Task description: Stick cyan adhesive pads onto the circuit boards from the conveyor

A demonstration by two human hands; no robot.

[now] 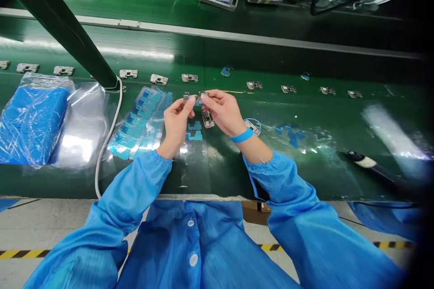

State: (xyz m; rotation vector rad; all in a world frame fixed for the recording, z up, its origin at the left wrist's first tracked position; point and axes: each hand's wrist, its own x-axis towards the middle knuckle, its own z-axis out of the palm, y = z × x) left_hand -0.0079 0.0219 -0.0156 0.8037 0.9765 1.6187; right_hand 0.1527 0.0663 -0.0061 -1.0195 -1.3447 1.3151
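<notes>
Between my two hands a small circuit board (pixel 201 95) is held just above the green bench. My left hand (pixel 178 117) pinches its left end between thumb and fingers. At the other end, my right hand (pixel 224 110) grips it with the thumb and fingertips; a blue strap circles that wrist. Another circuit board (pixel 208 119) lies on the bench beneath my right hand. Below my hands is a clear sheet with a few blue film pieces (pixel 194 135). Left of it lie clear sheets carrying several blue cut-out films (pixel 139 119).
A row of several boards (pixel 190 78) runs along the green surface (pixel 230 167). A wrapped blue pack (pixel 34 117) sits at left beside a white cable (pixel 111 144) and a slanted green post (pixel 64 22). At right is a black-handled tool (pixel 362 160).
</notes>
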